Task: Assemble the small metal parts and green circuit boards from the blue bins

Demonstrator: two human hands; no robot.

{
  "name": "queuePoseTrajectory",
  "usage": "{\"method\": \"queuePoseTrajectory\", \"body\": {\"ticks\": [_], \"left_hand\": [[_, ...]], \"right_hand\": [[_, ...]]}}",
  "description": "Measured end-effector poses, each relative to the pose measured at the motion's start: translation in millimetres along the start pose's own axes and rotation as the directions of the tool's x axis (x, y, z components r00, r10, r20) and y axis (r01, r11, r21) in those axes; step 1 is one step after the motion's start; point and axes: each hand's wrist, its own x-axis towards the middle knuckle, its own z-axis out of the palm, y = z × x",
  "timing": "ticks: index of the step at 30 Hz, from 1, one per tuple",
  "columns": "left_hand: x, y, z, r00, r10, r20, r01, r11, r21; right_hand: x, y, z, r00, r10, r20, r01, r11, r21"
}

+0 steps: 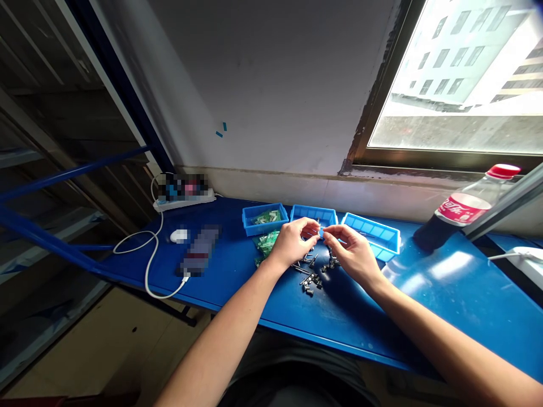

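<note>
My left hand and my right hand meet fingertip to fingertip above the blue table. Thumb and fingers are pinched on both hands, but whatever small piece lies between them is too small to name. Beneath them is a loose pile of dark metal screws, some long and thin, others short with wide heads. Green-printed plastic packets lie beside my left wrist. Behind my hands stand a middle blue bin and a right blue bin, the latter partly covered by my right hand.
A left blue bin holds more green packets. Farther left are a blurred phone-like device on a white cable, a white mouse-shaped object and a power strip. A cola bottle stands right, below the window.
</note>
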Motion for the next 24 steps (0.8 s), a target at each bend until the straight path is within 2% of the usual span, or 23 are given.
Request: {"method": "queuePoseTrajectory", "body": {"ticks": [5, 9, 13, 18, 24], "left_hand": [[-0.5, 3.0, 1.4, 0.995, -0.095, 0.003, 0.094, 0.982, -0.166], [0.8, 0.3, 0.7, 0.978, -0.199, 0.06, 0.208, 0.927, -0.311], [1.4, -1.3, -0.5, 0.966, -0.239, 0.098, 0.259, 0.898, -0.357], [-0.2, 4.0, -4.3, 0.961, -0.238, 0.138, 0.268, 0.922, -0.281], [-1.0, 12.8, -9.3, 0.983, -0.152, 0.106, 0.158, 0.986, -0.05]], "right_hand": [[0.3, 2.2, 0.4, 0.998, -0.068, -0.002, 0.068, 0.995, -0.069], [-0.2, 0.2, -0.4, 0.983, -0.182, -0.021, 0.177, 0.972, -0.152], [-1.0, -1.5, -0.6, 0.967, -0.255, -0.016, 0.247, 0.947, -0.204], [-0.2, 0.9, 0.7, 0.947, -0.321, -0.016, 0.3, 0.901, -0.312], [1.8, 0.9, -0.7, 0.969, -0.244, -0.038, 0.223, 0.932, -0.284]]}}
